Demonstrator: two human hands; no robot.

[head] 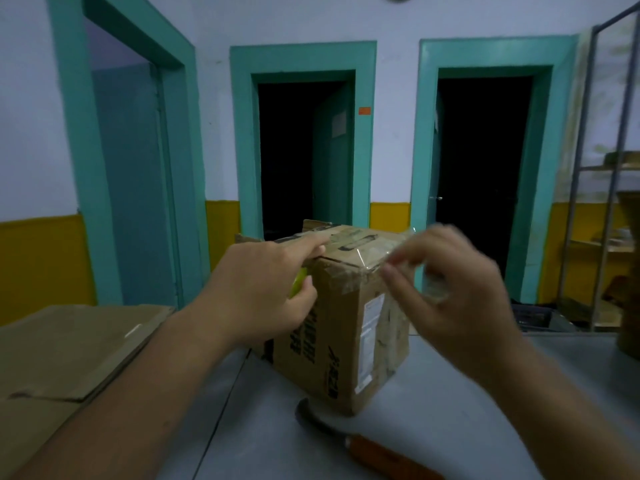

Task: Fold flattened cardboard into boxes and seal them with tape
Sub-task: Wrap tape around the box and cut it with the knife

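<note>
Two bare forearms (138, 375) are stretched forward. The left hand (263, 289) is held palm down, index finger extended, other fingers curled round a small yellow-green object (298, 283). The blurred right hand (450, 306) is raised, fingertips pinched on clear plastic tape (369, 259).

Your worn brown cardboard box (346, 334) stood upright with one corner turned toward you and its top flaps closed. Clear tape (369, 259) stretched off its top right edge. Flattened cardboard (69, 348) lay to its left.

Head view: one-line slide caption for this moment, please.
The left hand, gripping a green object, touches the cardboard box top while the right hand pinches clear tape at its top edge.
</note>
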